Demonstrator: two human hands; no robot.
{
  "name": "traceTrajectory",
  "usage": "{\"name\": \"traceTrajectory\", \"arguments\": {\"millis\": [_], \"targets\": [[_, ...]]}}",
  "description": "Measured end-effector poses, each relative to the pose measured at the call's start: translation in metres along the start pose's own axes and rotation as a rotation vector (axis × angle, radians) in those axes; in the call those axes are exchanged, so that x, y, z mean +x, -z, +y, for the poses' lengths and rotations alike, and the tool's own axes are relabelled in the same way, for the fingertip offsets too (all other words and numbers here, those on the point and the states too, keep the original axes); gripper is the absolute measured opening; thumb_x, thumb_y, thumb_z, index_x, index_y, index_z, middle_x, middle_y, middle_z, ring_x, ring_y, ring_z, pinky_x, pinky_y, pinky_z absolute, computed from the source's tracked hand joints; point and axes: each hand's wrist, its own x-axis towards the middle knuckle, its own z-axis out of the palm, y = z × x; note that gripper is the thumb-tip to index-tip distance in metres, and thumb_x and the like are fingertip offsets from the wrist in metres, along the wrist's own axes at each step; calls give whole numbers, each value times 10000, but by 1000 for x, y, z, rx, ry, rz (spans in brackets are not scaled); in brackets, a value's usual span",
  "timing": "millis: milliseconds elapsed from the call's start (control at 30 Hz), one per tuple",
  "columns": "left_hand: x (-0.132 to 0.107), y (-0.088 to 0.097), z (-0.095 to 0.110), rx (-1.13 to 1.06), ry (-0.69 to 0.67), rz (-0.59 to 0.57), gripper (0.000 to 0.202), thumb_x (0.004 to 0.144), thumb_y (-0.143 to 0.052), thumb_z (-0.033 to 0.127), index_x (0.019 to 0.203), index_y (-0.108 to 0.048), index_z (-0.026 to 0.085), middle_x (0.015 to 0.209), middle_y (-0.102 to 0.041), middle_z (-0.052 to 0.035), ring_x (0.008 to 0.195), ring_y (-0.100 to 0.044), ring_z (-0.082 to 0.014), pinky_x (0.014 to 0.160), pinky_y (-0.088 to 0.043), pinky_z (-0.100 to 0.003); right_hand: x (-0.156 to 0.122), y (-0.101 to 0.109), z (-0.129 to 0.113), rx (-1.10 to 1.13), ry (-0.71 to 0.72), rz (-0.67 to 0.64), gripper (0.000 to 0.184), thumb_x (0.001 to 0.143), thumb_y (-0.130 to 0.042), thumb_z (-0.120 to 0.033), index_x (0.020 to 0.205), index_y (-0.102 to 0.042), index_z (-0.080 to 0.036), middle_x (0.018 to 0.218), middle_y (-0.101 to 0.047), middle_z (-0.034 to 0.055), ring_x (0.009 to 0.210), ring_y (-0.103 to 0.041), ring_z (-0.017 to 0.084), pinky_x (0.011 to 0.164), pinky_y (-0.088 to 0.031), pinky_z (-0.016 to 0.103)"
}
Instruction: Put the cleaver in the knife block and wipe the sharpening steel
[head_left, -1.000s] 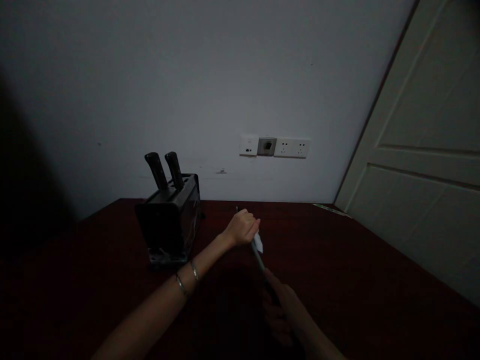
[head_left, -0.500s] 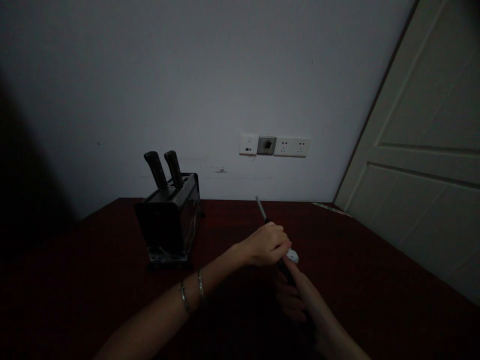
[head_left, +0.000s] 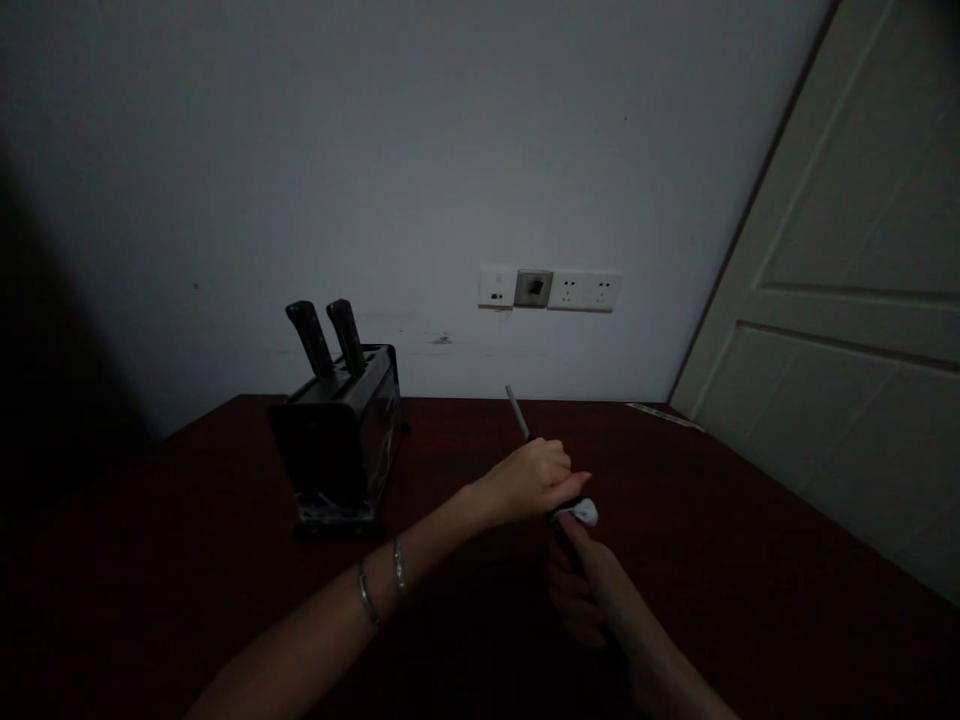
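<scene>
A long, thin tool with a grey metal rod (head_left: pixel 517 412) at its far end slants up and leftward over the table. My left hand (head_left: pixel 529 482) is wrapped round its dark middle, thumb stretched toward the right. Lower down, my right hand (head_left: pixel 600 585) grips the dark near end, its thumb lying along the top. A small white piece (head_left: pixel 586 512), perhaps cloth, shows between the two hands; what it belongs to is unclear. Shadow and fingers hide much of the tool, so its exact kind cannot be made out.
On the left of the dark red table (head_left: pixel 450 440) stands a black knife block (head_left: pixel 322 455) with two black-handled knives (head_left: pixel 310 338) upright in it. Behind is a wall with a row of sockets (head_left: pixel 585 291). A pale panelled door (head_left: pixel 825 250) rises at right.
My left hand has slid slightly up and left along the tool, its thumb lifting away from my right thumb. More of the white piece and the dark part shows between the hands.
</scene>
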Motion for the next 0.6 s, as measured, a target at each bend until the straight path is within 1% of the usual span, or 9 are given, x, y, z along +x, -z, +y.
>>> {"name": "traceTrajectory", "arguments": {"millis": [133, 267, 367, 467, 533, 600], "targets": [[-3, -2, 0, 153, -97, 100, 417, 947, -287, 220, 603, -514, 151, 568, -531, -23, 630, -437, -137, 615, -320, -297, -3, -4, 2, -10, 45, 12, 473, 852, -308, -569, 535, -330, -219, 294, -277, -107, 205, -199, 44, 209, -192, 158], [-6, -7, -5, 212, -140, 169, 419, 933, -266, 186, 561, -459, 169, 529, -485, -24, 599, -408, -144, 584, -298, -312, -1, -4, 5, -26, 38, 8, 490, 826, -322, -614, 530, -319, -224, 289, -261, -111, 197, -193, 45, 203, -204, 164], [-8, -11, -12, 221, -173, 221, 415, 919, -261, 167, 538, -426, 176, 515, -463, -24, 587, -391, -145, 578, -293, -316, 0, -4, 5, -40, 2, 18, 500, 825, -303, -629, 527, -312, -227, 283, -264, -107, 192, -201, 51, 202, -202, 171], [-11, -13, -22, 222, -169, 228, 420, 917, -243, 169, 534, -413, 180, 518, -462, -29, 590, -388, -150, 576, -293, -319, 0, -6, 7, -45, -15, 26, 504, 829, -303, -628, 524, -312, -226, 278, -264, -105, 191, -197, 52, 204, -188, 171], [-14, -13, -30, 225, -131, 201, 429, 922, -222, 178, 535, -408, 184, 521, -461, -32, 591, -390, -152, 578, -296, -322, 0, -7, 10, -39, -22, 29, 509, 820, -319, -637, 521, -307, -225, 280, -257, -108, 191, -196, 49, 209, -177, 165], [-17, -13, -39, 226, -90, 186, 443, 925, -196, 183, 532, -400, 186, 517, -454, -32, 582, -387, -153, 579, -298, -323, 0, -9, 12, -35, -59, 25, 517, 826, -306, -637, 517, -302, -223, 281, -253, -107, 191, -199, 47, 214, -170, 161]]}}
